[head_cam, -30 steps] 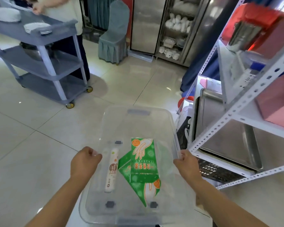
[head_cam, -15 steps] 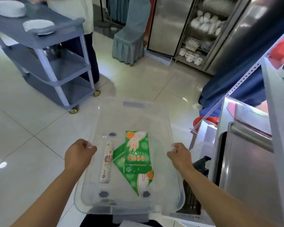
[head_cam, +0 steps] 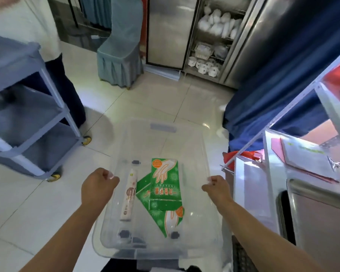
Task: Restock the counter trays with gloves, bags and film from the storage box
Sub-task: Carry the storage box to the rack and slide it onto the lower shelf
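I carry a clear plastic storage box (head_cam: 161, 132) in front of me above the tiled floor. My left hand (head_cam: 97, 185) grips its left rim and my right hand (head_cam: 217, 188) grips its right rim. Inside lie two green glove packets (head_cam: 164, 185) printed with a hand, overlapping in the middle. A slim white roll of film (head_cam: 129, 195) lies left of them, along the box's length. No counter trays are in view.
A grey-blue service trolley (head_cam: 28, 107) stands at the left with a person (head_cam: 53, 55) behind it. A white metal rack (head_cam: 283, 122) with steel trays and papers fills the right. A covered chair (head_cam: 122, 55) and steel cabinets (head_cam: 208, 36) stand ahead.
The view has swung left and forward with the box. The rack has slid off to the right and the trolley is closer on the left. Both hands keep their grip.
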Motion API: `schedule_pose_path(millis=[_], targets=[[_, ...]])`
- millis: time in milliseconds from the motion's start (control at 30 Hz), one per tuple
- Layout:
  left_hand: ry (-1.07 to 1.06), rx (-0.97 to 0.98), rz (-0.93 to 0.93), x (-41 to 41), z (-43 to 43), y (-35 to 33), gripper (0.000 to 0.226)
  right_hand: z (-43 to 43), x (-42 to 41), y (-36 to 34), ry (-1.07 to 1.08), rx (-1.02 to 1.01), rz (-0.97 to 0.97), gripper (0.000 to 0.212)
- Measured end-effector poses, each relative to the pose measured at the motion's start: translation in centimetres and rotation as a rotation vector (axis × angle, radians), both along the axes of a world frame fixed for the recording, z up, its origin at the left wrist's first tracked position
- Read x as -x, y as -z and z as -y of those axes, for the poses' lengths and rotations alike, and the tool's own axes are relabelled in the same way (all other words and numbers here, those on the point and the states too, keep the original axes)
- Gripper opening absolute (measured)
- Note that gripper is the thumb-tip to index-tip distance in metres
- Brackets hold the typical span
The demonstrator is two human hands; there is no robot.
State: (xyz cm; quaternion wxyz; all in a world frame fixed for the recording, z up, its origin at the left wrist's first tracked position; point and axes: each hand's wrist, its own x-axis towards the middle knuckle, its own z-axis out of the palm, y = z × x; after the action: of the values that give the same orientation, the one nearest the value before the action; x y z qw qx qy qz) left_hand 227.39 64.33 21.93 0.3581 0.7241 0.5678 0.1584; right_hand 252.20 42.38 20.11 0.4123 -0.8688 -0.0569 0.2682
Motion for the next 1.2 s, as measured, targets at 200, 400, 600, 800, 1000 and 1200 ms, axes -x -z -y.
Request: schedule_pose_path(millis=[200,400,600,800,1000,1200], targets=[[0.198,-0.04,-0.062,-9.4,-8.6,-0.7,0.01,-4.0,-4.0,0.6,0.197,-0.003,-0.021,0.034],[0.366,-0.054,-0.075,-21.1,-12.0,0.8,0.009,-4.7,-10.3,2.6,0.37,-0.007,-0.093,0.039],[0.502,-0.073,-0.11,-33.3,-13.8,2.4,0.011,-4.9,-18.7,4.7,0.509,-0.02,-0.158,0.04],[0.668,-0.087,-0.136,-43.8,-13.9,3.4,0.013,-3.9,-23.9,5.9,0.659,-0.009,-0.199,0.037],[0.893,-0.034,-0.177,-53.1,-13.4,6.1,0.013,-2.9,-27.0,8.0,0.841,0.039,-0.238,0.037],[1.13,0.044,-0.246,-61.5,-14.2,10.2,0.017,-4.7,-28.5,10.7,1.083,0.103,-0.292,0.028]])
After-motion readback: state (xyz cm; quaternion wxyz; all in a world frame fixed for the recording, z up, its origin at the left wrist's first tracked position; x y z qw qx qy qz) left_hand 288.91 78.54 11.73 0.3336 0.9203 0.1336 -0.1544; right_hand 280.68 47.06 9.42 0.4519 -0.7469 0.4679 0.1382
